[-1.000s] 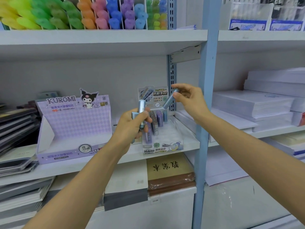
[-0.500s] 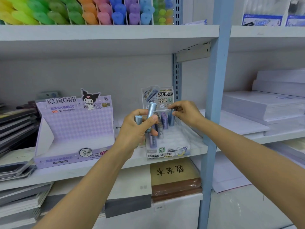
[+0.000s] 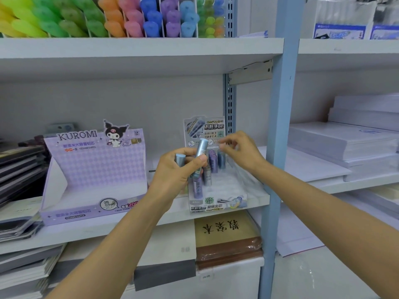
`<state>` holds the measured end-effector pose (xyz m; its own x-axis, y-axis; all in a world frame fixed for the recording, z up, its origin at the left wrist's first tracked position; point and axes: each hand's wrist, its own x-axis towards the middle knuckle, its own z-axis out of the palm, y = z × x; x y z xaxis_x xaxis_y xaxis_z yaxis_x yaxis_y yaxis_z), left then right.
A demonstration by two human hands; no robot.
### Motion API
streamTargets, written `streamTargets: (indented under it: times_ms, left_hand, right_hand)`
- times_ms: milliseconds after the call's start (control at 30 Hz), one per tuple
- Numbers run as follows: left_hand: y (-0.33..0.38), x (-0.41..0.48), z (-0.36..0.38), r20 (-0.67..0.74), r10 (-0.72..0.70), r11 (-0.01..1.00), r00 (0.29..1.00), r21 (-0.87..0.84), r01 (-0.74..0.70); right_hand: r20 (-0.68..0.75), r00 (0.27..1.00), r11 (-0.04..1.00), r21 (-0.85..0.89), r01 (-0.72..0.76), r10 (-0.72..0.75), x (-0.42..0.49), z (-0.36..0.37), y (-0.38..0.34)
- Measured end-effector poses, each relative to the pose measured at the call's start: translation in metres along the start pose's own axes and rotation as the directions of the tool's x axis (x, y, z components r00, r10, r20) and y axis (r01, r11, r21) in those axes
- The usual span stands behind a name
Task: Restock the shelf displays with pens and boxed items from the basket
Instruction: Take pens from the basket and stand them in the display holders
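The long tube (image 3: 200, 155) stands nearly upright in my left hand (image 3: 177, 171), leaning a little to the right. The thumb presses across its middle and the fingers curl round it from the far side. A second tube (image 3: 180, 159) sits in the same grip just to its left, and only its pale blue cap shows above the fingers.

I hold both just in front of the clear display tray (image 3: 219, 203). The tray stands on the middle shelf (image 3: 121, 227), close beside the blue upright post (image 3: 280, 130). Inside it I see a few stocked tubes (image 3: 212, 161) standing upright along the left and far sides, in purple, grey and blue. The near right part of the tray shows white.

My right hand (image 3: 243, 153) hovers over the far end of the tray, just above the blue tubes. Its fingers are bent and smeared by blur, so I cannot tell whether they pinch anything.

Left of the tray sits an open purple Kuromi box (image 3: 95, 173). On the shelf above, rows of coloured highlighters (image 3: 129, 20) run from yellow-green on the left to blue on the right. Right of the post lie stacks of white paper (image 3: 343, 143). Below the tray, on the lower shelf, lies a brown book (image 3: 226, 236) with dark characters on its cover.
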<state>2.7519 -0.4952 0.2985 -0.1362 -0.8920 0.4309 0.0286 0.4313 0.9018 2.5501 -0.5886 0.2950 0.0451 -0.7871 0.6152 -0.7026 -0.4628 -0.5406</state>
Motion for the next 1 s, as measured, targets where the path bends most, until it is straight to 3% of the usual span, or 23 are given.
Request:
streamTargets:
  times_ms: [67,133,267,433,500,733,900,1000]
  left_hand:
    - [0.002,0.000,0.002,-0.006,0.022,0.999,1.000,0.025,-0.022]
    - [0.003,0.001,0.005,-0.007,0.036,0.996,0.999,0.080,-0.035]
    - [0.008,-0.001,0.010,0.016,0.055,0.984,0.998,0.169,-0.057]
    - [0.017,-0.005,0.006,-0.104,0.018,0.998,0.994,0.067,-0.011]
    - [0.018,-0.007,0.004,-0.158,-0.018,0.999,0.987,0.039,0.025]
    - [0.019,-0.012,0.008,-0.191,-0.024,0.998,0.981,-0.057,0.013]
    - [0.019,-0.013,0.008,-0.184,0.007,1.000,0.983,0.000,-0.007]
    - [0.020,-0.012,0.009,-0.153,0.034,0.999,0.988,0.028,-0.030]
  right_hand:
    - [0.004,1.000,0.943,0.333,-0.019,0.018,-0.007,-0.012,-0.022]
    - [0.144,0.990,0.824,0.561,-0.079,-0.004,-0.013,-0.026,-0.041]
    - [0.373,0.905,0.826,0.563,-0.044,-0.205,-0.026,-0.038,-0.059]
    - [0.234,0.960,0.682,0.728,-0.068,-0.154,-0.033,-0.045,-0.055]
    - [0.238,0.957,0.657,0.750,-0.074,-0.165,-0.036,-0.045,-0.051]
    - [0.261,0.941,0.677,0.735,-0.048,-0.217,-0.050,-0.033,-0.055]
    - [0.291,0.929,0.738,0.674,-0.028,-0.230,-0.051,-0.032,-0.059]
    - [0.206,0.955,0.768,0.640,0.033,-0.212,-0.049,-0.037,-0.064]
